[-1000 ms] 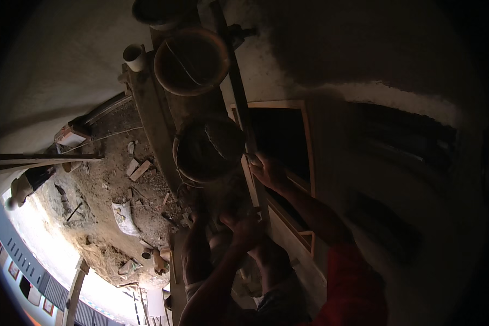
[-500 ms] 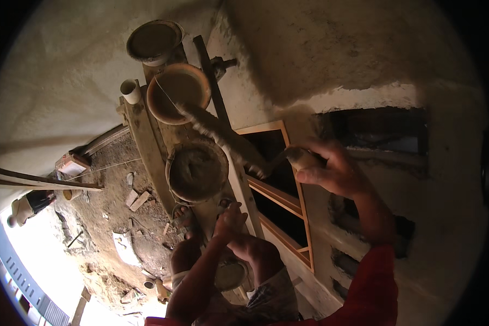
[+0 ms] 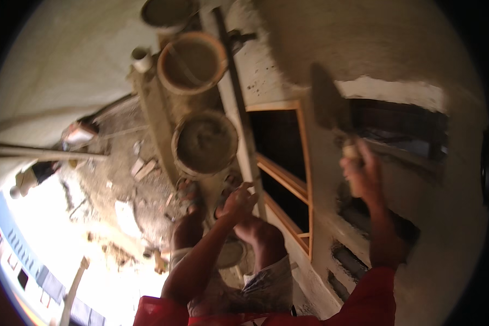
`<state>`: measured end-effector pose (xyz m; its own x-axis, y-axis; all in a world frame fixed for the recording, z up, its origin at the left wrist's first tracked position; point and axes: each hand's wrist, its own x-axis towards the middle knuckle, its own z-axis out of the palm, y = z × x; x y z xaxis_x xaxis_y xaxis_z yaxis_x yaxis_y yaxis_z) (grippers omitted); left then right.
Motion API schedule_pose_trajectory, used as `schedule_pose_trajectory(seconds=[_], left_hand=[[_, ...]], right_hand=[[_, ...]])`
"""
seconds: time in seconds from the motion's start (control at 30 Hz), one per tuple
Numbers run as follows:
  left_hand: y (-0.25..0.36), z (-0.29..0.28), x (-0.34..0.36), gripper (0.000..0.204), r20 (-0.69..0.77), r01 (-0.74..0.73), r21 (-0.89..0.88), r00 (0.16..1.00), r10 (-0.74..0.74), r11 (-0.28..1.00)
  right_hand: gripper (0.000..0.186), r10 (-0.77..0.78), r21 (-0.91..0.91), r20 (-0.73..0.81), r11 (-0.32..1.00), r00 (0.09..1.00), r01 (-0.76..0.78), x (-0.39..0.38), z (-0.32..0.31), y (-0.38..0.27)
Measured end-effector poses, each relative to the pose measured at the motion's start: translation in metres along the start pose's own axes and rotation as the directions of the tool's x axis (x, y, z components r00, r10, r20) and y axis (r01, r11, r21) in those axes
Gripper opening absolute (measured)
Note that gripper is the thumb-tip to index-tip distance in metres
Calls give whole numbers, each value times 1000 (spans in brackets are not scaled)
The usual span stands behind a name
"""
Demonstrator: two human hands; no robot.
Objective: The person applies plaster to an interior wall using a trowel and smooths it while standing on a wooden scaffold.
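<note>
My right hand [image 3: 362,171] is wrapped round the pale handle of a trowel [image 3: 327,98]. Its grey pointed blade is blurred and lies in front of the wall, beside a dark wall opening [image 3: 399,130]; I cannot tell whether it touches the plaster. My left hand [image 3: 238,202] is by my knee, fingers curled together, and whatever they might hold is hidden. Ahead of my feet stands a bucket of grey mortar [image 3: 205,142]. Beyond it is an orange-rimmed basin [image 3: 192,62] of grey mix, with another round tub [image 3: 168,13] farther off.
Planks [image 3: 155,127] run underneath the containers, and a white cup [image 3: 142,58] stands on them. An orange-brown wooden frame [image 3: 305,179] is set along the wall. Below left, rubble and brick pieces [image 3: 145,170] litter the ground. Another person [image 3: 30,179] is far left.
My right hand has swung the trowel from over the containers to the wall on the right. The view has shifted, so the containers appear higher. My left hand stays by my knee.
</note>
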<state>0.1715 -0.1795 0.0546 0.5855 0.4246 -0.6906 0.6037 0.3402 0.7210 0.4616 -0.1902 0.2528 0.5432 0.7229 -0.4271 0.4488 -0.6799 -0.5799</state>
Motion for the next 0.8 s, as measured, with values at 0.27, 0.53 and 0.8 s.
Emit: schedule_pose_trajectory(seconds=[0.27, 0.53, 0.8], left_hand=[[-51, 28, -16, 45, -80, -70, 188, 993, 86, 980], [-95, 58, -23, 49, -37, -127, 176, 990, 136, 976], [-65, 36, -28, 48, -85, -28, 61, 996, 34, 998]], right_hand=[[29, -702, -690, 229, 371, 674, 621, 45, 260, 115], [30, -251, -360, 396, 842, 883, 401, 90, 386, 110], [38, -186, -132, 405, 957, 895, 259, 65, 357, 137]])
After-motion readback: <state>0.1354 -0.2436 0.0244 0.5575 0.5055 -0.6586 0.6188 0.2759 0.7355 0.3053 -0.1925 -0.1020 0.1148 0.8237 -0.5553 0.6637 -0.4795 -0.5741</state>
